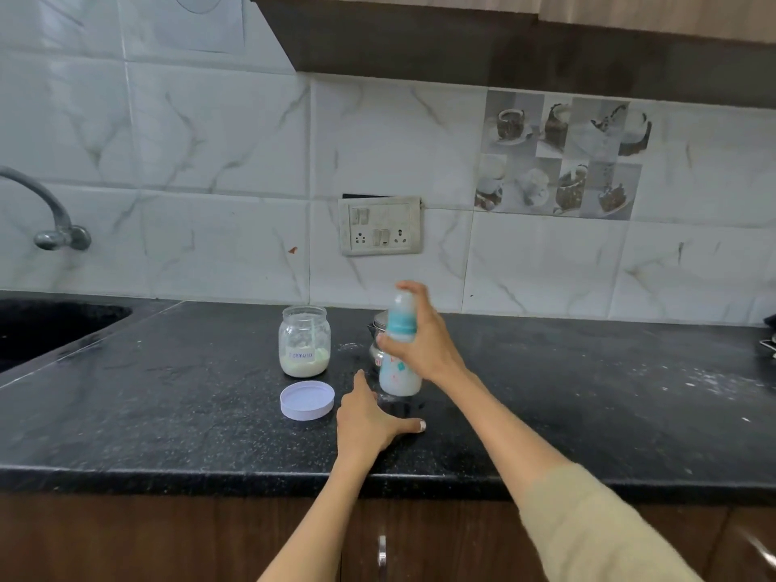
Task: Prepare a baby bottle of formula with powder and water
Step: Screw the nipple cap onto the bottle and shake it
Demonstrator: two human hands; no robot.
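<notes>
The right hand (422, 344) grips a capped baby bottle (400, 363) of milky liquid, index finger over its top, just beyond the left hand (369, 417), which lies flat with fingers spread on the dark counter (168, 413). Left of both hands stand an open formula jar (304, 341) and its white lid (307, 400); a steel pot (378, 329) sits behind the bottle

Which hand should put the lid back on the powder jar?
The left hand, probably. It rests flat and empty on the counter right beside the lid, with the open jar just behind. The right hand is busy gripping the bottle.
</notes>
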